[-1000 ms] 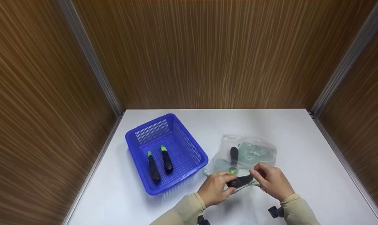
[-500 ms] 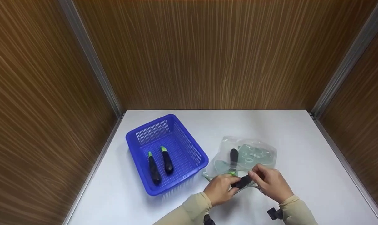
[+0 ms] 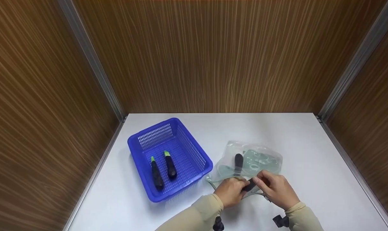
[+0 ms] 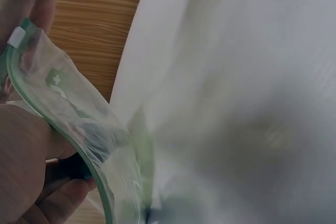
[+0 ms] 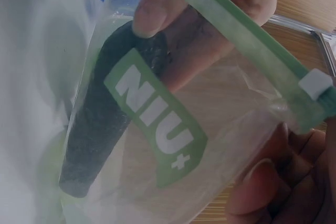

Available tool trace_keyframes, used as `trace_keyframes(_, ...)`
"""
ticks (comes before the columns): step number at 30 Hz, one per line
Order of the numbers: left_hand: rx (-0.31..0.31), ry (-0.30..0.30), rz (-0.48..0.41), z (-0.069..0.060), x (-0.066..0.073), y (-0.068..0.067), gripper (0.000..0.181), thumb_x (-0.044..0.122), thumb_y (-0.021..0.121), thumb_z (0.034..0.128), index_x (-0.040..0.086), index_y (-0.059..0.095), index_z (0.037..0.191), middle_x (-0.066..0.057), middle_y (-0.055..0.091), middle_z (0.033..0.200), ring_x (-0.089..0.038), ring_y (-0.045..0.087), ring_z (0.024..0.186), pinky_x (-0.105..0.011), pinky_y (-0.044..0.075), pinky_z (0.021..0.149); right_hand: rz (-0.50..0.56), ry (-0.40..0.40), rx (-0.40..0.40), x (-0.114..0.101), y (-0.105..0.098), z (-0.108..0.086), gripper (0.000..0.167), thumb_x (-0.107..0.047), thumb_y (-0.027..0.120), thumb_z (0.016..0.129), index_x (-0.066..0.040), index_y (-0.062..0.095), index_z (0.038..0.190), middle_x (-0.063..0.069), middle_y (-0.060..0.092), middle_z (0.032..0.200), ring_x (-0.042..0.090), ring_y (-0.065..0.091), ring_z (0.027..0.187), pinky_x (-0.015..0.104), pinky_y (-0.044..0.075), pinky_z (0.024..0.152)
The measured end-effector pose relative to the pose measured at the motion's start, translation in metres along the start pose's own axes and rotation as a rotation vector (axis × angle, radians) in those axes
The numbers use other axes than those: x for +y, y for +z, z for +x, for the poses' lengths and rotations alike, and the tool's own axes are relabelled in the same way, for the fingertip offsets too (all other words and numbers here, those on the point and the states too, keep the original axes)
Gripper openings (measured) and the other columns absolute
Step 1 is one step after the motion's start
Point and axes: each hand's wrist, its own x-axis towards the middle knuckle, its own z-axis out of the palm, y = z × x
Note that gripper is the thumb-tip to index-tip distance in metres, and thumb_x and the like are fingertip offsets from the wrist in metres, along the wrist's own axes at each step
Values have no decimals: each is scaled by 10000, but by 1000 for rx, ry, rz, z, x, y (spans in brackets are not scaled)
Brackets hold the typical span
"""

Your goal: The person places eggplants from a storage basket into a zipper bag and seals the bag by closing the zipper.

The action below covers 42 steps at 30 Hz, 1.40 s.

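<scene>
My left hand grips a dark eggplant at the mouth of a clear zip bag. The right wrist view has this eggplant behind the bag's printed film, its wide end in the left fingers. My right hand pinches the bag's near edge. A green zip strip with a white slider runs along the opening. Farther inside the bag lies another eggplant, its near end hidden by the left hand.
A blue perforated basket stands left of the bag. Two eggplants with green stems, a left one and a right one, lie in it. Wood-grain panels surround the white table at back and sides.
My left hand has shifted right with its eggplant, pushing it farther into the bag mouth, so less of it shows. The right hand keeps its pinch and has drifted slightly left and nearer.
</scene>
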Motion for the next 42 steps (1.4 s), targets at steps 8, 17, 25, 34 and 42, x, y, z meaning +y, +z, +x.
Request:
trace_keyframes(8, -115, -151, -13, 0, -6, 11, 238, 175, 700, 850, 181, 681, 1087, 71, 685, 982, -60, 647, 925, -183, 498, 799, 5, -2, -12, 0, -1, -2, 238, -188, 714, 877, -290, 542, 749, -205, 416, 557, -14, 387, 460, 202, 344, 436)
trace_keyframes(17, -151, -282, 115, -1, -4, 22, 243, 169, 652, 858, 225, 599, 1089, 42, 644, 761, -110, 634, 696, -275, 521, 566, -8, -26, -17, 1, -1, -4, 327, -29, 753, 776, -283, 547, 766, -206, 449, 591, -25, 408, 485, 196, 370, 444)
trace_keyframes(25, -175, -273, 185, -3, -9, 32, 264, 109, 614, 880, 179, 603, 1134, 53, 617, 1063, -88, 577, 1022, -200, 463, 880, 2, -5, -32, 1, 2, -6, 312, -36, 755, 778, -277, 557, 770, -198, 469, 594, -26, 422, 481, 187, 378, 435)
trace_keyframes(34, -131, -245, 216, -6, -11, 36, 204, 93, 614, 864, 161, 592, 1055, 38, 614, 975, -101, 597, 950, -209, 478, 844, 11, -24, -21, 2, 4, -6, 318, -22, 754, 774, -276, 563, 772, -204, 465, 588, -31, 411, 479, 178, 372, 434)
trace_keyframes(42, -88, -227, 237, -6, -11, 36, 185, 95, 634, 843, 163, 593, 1011, 50, 588, 881, -101, 604, 853, -217, 500, 760, 24, -41, -18, 1, 4, -5, 310, -26, 751, 783, -277, 569, 780, -209, 463, 592, -34, 402, 481, 175, 367, 444)
